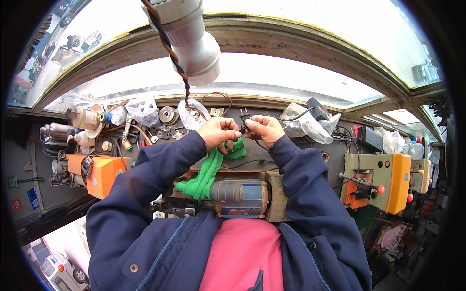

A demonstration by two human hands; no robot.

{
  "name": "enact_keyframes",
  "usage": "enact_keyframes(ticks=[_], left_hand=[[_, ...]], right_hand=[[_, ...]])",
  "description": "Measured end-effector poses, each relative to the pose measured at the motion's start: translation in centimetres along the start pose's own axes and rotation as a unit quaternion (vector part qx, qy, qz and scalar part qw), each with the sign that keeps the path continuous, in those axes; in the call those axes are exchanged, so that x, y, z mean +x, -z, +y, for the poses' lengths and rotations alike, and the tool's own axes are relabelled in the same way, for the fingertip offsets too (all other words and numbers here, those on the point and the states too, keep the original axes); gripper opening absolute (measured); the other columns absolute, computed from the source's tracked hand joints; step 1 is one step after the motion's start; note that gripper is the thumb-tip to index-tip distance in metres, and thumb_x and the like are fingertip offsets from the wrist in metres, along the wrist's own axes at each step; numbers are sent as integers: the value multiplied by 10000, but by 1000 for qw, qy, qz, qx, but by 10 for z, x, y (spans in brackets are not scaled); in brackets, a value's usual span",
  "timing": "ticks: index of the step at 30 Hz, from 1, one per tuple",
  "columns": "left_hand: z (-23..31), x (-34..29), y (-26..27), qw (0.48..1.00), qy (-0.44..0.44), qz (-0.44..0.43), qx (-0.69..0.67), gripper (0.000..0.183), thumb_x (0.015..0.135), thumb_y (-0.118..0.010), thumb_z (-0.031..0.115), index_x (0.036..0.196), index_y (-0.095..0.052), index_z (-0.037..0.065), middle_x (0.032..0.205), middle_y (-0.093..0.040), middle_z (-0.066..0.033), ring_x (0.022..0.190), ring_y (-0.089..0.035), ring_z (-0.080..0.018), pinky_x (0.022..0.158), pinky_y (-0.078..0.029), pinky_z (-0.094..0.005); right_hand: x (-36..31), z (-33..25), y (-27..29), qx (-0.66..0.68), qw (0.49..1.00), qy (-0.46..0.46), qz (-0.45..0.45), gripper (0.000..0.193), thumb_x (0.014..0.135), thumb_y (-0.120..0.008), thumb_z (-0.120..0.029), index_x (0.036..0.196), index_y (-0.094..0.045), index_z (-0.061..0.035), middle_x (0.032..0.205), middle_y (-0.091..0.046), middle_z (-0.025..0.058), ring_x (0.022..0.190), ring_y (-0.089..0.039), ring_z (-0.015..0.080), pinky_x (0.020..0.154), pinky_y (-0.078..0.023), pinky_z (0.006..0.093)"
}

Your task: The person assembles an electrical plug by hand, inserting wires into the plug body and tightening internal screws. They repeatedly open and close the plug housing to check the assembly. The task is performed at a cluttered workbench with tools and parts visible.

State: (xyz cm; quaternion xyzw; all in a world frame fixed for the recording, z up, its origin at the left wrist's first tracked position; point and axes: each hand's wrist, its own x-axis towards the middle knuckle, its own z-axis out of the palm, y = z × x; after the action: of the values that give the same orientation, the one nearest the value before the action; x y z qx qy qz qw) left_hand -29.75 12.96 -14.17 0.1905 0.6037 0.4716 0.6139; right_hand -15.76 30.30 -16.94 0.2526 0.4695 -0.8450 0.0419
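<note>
– Two prongs up on the black plug (245,118): who's got it?
– Right hand (266,129), pinching it above the worktop (257,156)! Left hand (219,133) sits right beside, fingers curled; can't tell whether they grip anything.
– What's crowding them?
– Green cloth (206,175) below the left, bunched against the cylindrical machine (240,195); clear plastic bag (303,127) just beyond the right!

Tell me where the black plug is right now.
In the head view, the black plug is just above centre, in the fingertips of the right hand, with the left hand close on its left side.
</note>
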Motion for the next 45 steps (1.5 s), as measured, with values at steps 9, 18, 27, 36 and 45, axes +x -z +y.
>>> enact_keyframes(ticks=[9,18,27,36,45], left_hand=[[-2,5,3,998,35,30,53,151,917,-720,194,969,-624,89,816,-643,-11,671,-636,-104,560,-564,-273],[-3,0,18,988,-27,-96,-119,432,897,-720,156,1282,-545,69,1078,-635,-72,890,-676,-181,713,-623,-355],[2,0,17,992,-62,-43,-104,412,922,-702,208,1284,-567,66,1079,-627,-52,963,-641,-148,742,-610,-329],[-4,6,3,996,-78,45,-28,195,916,-719,149,1077,-653,63,889,-678,12,767,-634,-69,582,-554,-232],[-2,6,9,997,-80,-14,-18,132,917,-718,148,968,-638,56,812,-636,24,679,-606,-63,581,-537,-231]], right_hand=[[1,4,-1,79,996,-14,-31,103,976,-645,-137,1000,-645,-36,863,-663,35,786,-662,119,722,-580,266],[-3,-2,0,79,996,-25,-45,126,992,-634,-161,1056,-639,-52,873,-659,15,770,-651,99,741,-588,274],[-2,0,4,93,995,-21,-25,92,994,-627,-152,1011,-620,-61,865,-661,28,763,-662,125,720,-577,268],[-3,1,-4,57,998,-22,-1,112,983,-646,-164,1015,-605,-65,861,-666,26,698,-656,114,668,-577,276],[-1,6,-7,-21,1000,-12,7,131,981,-656,-182,1019,-617,-62,842,-652,1,681,-652,108,679,-577,289]])
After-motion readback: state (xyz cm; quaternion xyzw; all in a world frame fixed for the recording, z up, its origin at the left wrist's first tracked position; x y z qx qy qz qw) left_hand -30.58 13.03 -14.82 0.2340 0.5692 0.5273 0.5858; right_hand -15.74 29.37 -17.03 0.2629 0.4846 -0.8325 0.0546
